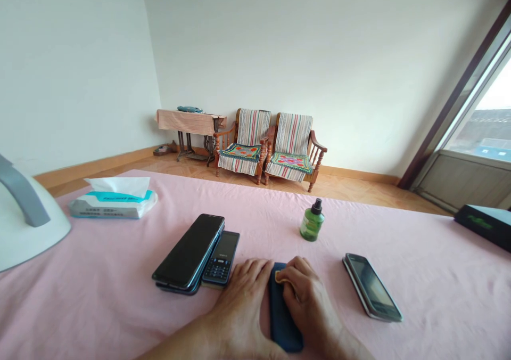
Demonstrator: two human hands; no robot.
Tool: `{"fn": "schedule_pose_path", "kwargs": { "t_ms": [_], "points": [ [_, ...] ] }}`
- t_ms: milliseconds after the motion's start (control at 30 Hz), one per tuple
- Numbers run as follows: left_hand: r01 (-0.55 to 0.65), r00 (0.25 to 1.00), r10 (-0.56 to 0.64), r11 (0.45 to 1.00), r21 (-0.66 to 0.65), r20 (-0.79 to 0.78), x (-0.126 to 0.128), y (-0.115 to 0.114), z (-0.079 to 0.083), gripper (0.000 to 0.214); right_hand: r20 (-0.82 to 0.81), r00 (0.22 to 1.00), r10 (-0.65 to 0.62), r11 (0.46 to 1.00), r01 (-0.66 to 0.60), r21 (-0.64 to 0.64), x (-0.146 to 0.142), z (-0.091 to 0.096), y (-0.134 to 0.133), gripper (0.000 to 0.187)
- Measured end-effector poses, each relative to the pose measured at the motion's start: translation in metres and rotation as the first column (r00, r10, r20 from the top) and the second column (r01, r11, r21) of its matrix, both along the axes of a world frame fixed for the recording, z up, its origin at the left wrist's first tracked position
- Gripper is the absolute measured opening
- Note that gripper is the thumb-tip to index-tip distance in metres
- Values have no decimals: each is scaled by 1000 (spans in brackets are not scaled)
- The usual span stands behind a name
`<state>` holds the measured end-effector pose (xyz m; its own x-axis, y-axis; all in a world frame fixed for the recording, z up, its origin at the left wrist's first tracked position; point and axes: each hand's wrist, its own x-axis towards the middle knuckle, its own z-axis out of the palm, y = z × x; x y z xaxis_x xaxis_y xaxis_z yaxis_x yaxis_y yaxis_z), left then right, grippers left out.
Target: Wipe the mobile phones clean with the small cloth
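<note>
A dark blue phone (284, 322) lies flat on the pink cloth, its plain side up. My left hand (243, 296) steadies it along its left side, index fingertip by the far end and thumb by the near end. Pinched in my right hand (305, 296) is a small yellowish cloth (278, 276), pressed on the phone's upper part; most of the cloth is hidden by the fingers. Left of my hands, a keypad phone (221, 258) lies beside a stack of smartphones (191, 251). Off to the right rests another pair of stacked phones (373, 286).
A green spray bottle (312, 221) stands beyond my right hand. Farther left are a tissue pack (115, 203) and a white appliance with a grey handle (32, 221). A black box (485, 224) sits at the right edge. Two wooden chairs (293, 141) stand past the pink-covered surface (431, 259).
</note>
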<state>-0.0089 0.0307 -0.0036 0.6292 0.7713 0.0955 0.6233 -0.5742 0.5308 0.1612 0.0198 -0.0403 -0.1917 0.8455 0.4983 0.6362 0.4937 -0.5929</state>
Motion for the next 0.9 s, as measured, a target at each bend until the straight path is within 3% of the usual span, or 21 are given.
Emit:
{"fn": "schedule_pose_path", "kwargs": {
  "t_ms": [233, 433, 900],
  "points": [
    [-5, 999, 4, 1000, -27, -34, 1, -1, 6, 93, 16, 1000, 9, 1000, -9, -9, -1, 1, 4, 31],
    [-2, 999, 2, 1000, -11, -36, 0, -1, 2, 98, 15, 998, -69, 998, 69, 3, -2, 0, 2, 31],
    [4, 1000, -4, 1000, 11, -19, -1, 0, -3, 95, 27, 999, -34, 997, 36, -64, -3, 5, -3, 29]
  ]
}}
